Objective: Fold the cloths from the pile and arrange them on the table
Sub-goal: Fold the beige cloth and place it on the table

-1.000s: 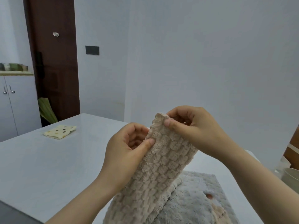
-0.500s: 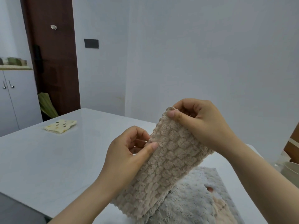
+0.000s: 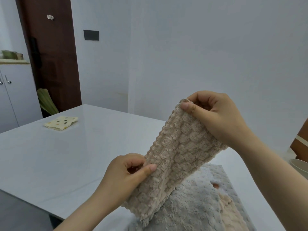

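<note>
Beige cloth [image 3: 176, 157]: waffle-textured and plush. I hold it in the air above the near right part of the tabletop [image 3: 66, 155], slanting from lower left to upper right.

Left hand [image 3: 123, 179]: my thumb and curled fingers pinch the cloth's left edge, low down.

Right hand [image 3: 216, 117]: my thumb and curled fingers pinch the cloth's top corner, with the palm behind the fabric.

Grey cloth [image 3: 208, 205]: fluffy, lying flat on the tabletop under the beige one. It has a small orange mark, and a pale peach piece shows on its right part.

Spotted cloth [image 3: 61, 122]: cream with dark and orange dots, folded, lying at the far left of the tabletop, well apart from my hands.

Bowl [image 3: 300, 165]: pale, only partly in view at the right edge.

Background: white cabinet [image 3: 15, 97], brown door [image 3: 53, 55], dark wall plate [image 3: 91, 35].

Change from half a second ago: my hands are farther apart, the left lower and the right farther right. More of the beige cloth's length is drawn out between them.
</note>
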